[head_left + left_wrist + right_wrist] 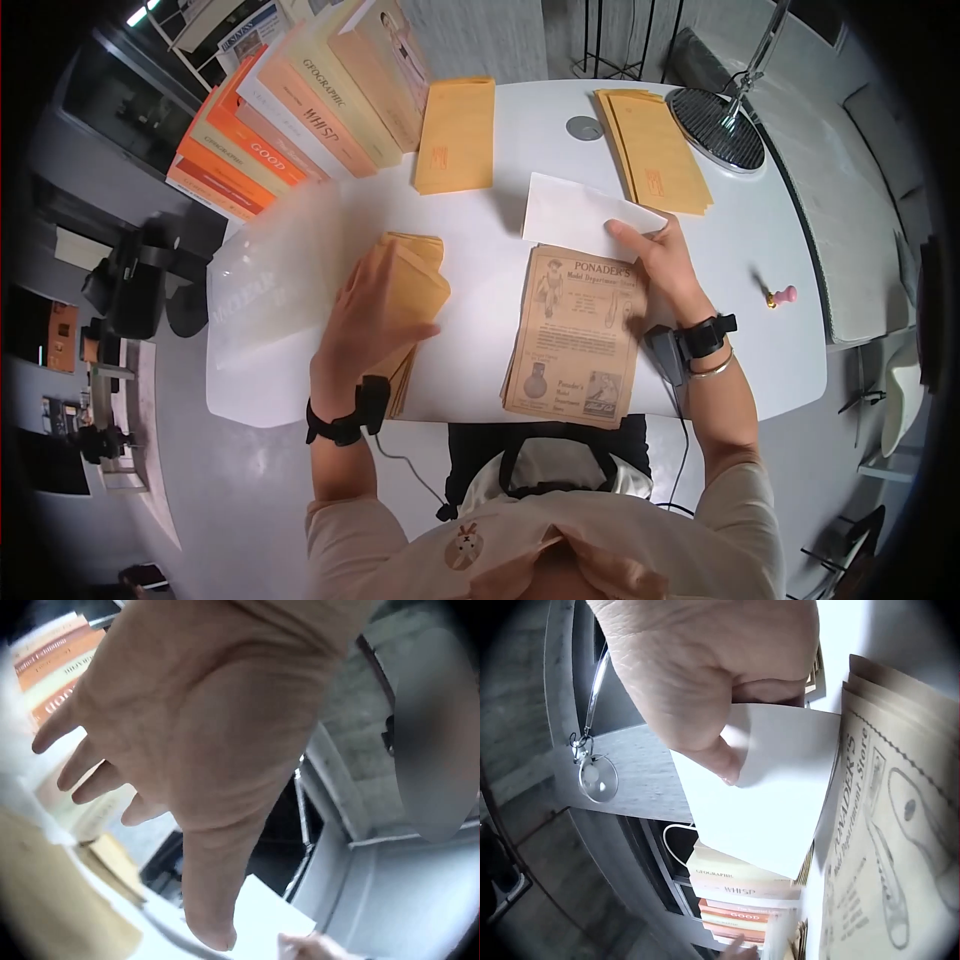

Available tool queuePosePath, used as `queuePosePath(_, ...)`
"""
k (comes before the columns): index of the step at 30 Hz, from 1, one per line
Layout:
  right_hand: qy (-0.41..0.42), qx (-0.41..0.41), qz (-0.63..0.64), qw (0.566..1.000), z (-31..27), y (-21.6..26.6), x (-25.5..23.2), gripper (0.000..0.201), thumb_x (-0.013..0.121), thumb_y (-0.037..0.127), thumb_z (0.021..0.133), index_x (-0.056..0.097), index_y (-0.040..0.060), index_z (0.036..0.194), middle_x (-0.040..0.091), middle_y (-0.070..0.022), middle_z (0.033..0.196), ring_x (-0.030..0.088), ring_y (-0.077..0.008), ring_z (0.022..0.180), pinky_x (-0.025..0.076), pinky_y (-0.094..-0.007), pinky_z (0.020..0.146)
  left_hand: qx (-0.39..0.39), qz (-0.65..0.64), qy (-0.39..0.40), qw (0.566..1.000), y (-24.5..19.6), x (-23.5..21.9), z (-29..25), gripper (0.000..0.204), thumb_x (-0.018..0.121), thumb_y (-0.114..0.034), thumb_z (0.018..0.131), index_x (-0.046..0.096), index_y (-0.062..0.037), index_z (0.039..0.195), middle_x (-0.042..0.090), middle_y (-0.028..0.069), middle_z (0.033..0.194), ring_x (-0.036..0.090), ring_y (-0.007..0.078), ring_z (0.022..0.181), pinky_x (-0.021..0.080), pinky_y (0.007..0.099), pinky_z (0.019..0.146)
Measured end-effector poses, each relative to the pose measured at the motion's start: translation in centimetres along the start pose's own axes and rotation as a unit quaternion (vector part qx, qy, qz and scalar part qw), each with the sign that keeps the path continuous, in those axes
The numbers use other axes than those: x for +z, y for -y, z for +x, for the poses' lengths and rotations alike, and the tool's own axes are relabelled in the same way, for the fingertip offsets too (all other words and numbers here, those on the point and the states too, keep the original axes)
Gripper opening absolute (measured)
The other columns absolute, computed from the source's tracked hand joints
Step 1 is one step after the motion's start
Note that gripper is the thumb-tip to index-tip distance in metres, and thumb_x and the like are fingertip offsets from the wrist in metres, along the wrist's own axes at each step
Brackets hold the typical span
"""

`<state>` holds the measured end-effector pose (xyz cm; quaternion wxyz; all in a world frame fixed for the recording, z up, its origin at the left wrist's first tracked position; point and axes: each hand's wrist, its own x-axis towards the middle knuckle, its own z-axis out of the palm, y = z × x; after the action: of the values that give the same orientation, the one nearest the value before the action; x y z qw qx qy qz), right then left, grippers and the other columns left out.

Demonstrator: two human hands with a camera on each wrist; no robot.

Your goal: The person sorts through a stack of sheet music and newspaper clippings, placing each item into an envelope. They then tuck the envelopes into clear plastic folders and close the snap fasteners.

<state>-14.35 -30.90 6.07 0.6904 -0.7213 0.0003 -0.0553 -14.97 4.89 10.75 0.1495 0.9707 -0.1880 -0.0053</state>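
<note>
My right hand (668, 262) pinches a blank white card (570, 212) at its right end, thumb on top. The card tilts above the far edge of a stack of brown printed sheets (575, 340), headed "Ponader's". In the right wrist view, the thumb (724, 761) presses on the white face, and the other fingers are behind it. My left hand (360, 310) is over a stack of yellow-brown envelopes (425, 285) and hides part of it. Its fingers are spread and the thumb points out to the side, with the bare palm (187, 727) showing in the left wrist view.
A translucent plastic bag (265, 290) lies left of the left hand, before upright books (310, 105). More envelopes lie at the back middle (455, 135) and back right (655, 150), beside a lamp base (715, 130). A pink-handled stamp (783, 296) sits at right.
</note>
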Motion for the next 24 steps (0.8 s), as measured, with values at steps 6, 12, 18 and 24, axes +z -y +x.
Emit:
queuePosePath(6,0.007,0.018,-0.011,1.000,0.0,-0.2,0.0,0.028,0.068,0.016,0.086,0.063,-0.0063,0.103,0.067,-0.0083,0.091,0.062,-0.0121,0.079,0.050,-0.0254,0.070,-0.082,0.083,0.090,0.989,1.5,1.8,-2.0,0.109,0.083,-0.037,0.058,0.023,-0.0064,0.145,0.040,0.0215,0.137,0.036,0.0375,0.129,0.033,0.0457,0.105)
queuePosePath(12,-0.030,-0.019,0.045,0.998,-0.3,0.3,0.3,0.027,0.068,0.015,0.086,0.063,-0.0049,0.104,0.067,-0.0080,0.093,0.062,-0.0117,0.081,0.050,-0.0254,0.071,-0.041,0.015,0.051,0.998,-0.1,2.2,-0.7,0.104,0.080,-0.033,0.060,0.025,-0.0060,0.144,0.042,0.0213,0.134,0.040,0.0394,0.124,0.034,0.0465,0.103)
queuePosePath(18,-0.013,-0.044,0.061,0.997,-1.6,2.1,0.8,0.025,0.065,0.015,0.088,0.063,-0.0042,0.105,0.066,-0.0057,0.094,0.060,-0.0097,0.082,0.049,-0.0237,0.071,0.060,-0.056,-0.004,0.997,-5.0,3.4,1.9,0.101,0.080,-0.027,0.062,0.026,-0.0033,0.144,0.043,0.0213,0.132,0.042,0.0382,0.122,0.036,0.0433,0.102)
queuePosePath(24,-0.036,-0.052,-0.031,0.997,-0.8,1.2,-0.4,0.024,0.064,0.016,0.090,0.064,-0.0031,0.104,0.066,-0.0046,0.091,0.059,-0.0078,0.078,0.048,-0.0233,0.068,0.082,-0.027,0.023,0.996,-6.3,4.1,3.1,0.104,0.081,-0.031,0.063,0.023,-0.0046,0.146,0.036,0.0221,0.140,0.037,0.0392,0.127,0.033,0.0423,0.105)
